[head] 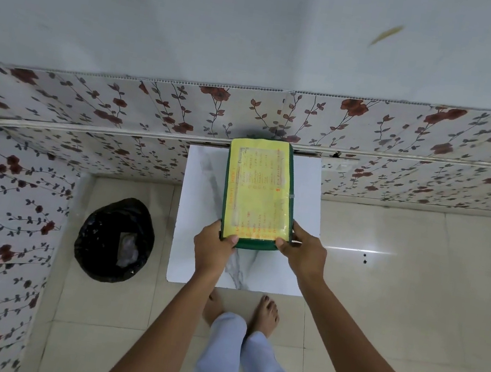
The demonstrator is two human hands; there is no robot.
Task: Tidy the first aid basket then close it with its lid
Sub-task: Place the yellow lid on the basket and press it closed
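Observation:
A green first aid basket point(291, 173) stands on a small white marble-patterned table point(199, 204), with its green lid on top. A yellow printed sheet point(258, 191) covers the lid, so the contents are hidden. My left hand point(211, 249) grips the near left corner of the lid and basket, thumb on top. At the near right corner, my right hand point(303, 251) holds on the same way.
A bin lined with a black bag point(115, 239) stands on the tiled floor left of the table. Floral-papered walls close in behind and on the left. My bare feet point(265, 314) are just before the table's front edge.

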